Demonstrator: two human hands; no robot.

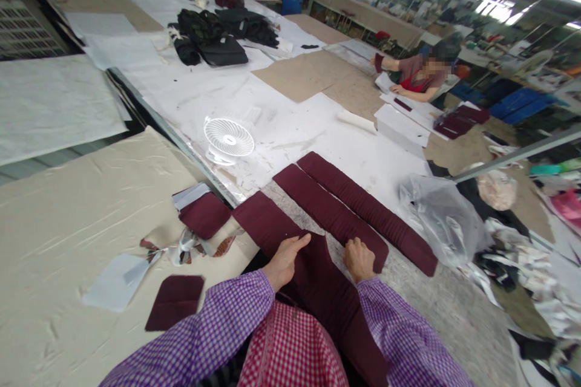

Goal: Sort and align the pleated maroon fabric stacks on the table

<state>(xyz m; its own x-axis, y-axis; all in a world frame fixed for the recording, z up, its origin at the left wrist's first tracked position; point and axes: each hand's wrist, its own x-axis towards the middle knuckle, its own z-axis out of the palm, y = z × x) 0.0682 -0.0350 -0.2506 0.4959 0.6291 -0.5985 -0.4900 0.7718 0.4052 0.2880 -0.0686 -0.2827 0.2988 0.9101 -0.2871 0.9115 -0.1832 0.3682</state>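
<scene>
My left hand grips the near row of maroon fabric pieces, thumb on top and fingers beneath. This row runs from the table edge back toward my body, along my apron. My right hand is curled closed against the near edge of a middle row of overlapping maroon fabric pieces; its fingertips are hidden. Beyond it lies a parallel row of overlapped maroon pieces. On the cream cloth to the left are a small maroon stack and a single maroon piece.
A white fan stands on the white-covered table. Dark folded fabric is piled farther back. A clear plastic bag and scraps lie at right. Across the table a person handles paper. White paper lies at left.
</scene>
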